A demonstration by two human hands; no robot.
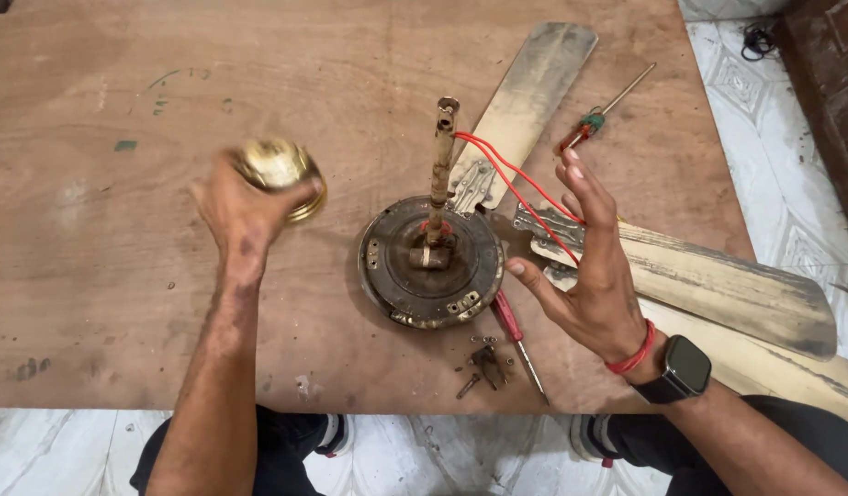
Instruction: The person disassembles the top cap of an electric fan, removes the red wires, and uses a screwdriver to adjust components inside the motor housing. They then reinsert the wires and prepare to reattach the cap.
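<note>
- The left hand (245,211) is raised over the brown plywood counter (93,276), at 9 o'clock from the round dark metal fan motor (430,264). Its fingers are closed around one dome-shaped brass-coloured metal cover (281,170), which is a little blurred. The cover is held clear of the wood, apart from the motor.
- The right hand (594,271) is at 3 o'clock from the motor, palm turned inward, fingers spread wide and holding nothing. It is near the two thin red wires (511,179), which seem to pass just behind the fingertips; I cannot tell if they touch.
- The motor lies flat, so its one rusty down rod (440,165) stands upright from the centre, and the wires come out near the top of the rod.
- I count three dusty cream fan blades (525,96), lying flat at 1 to 4 o'clock from the motor.
- There are two screwdrivers: the red-handled screwdriver (511,321) at 5 o'clock, partly under the motor edge, and the green-and-red-handled screwdriver (594,119) at 2 o'clock.
- A few small dark screws (483,363) lie together at 5 o'clock; their number is not clear.
</note>
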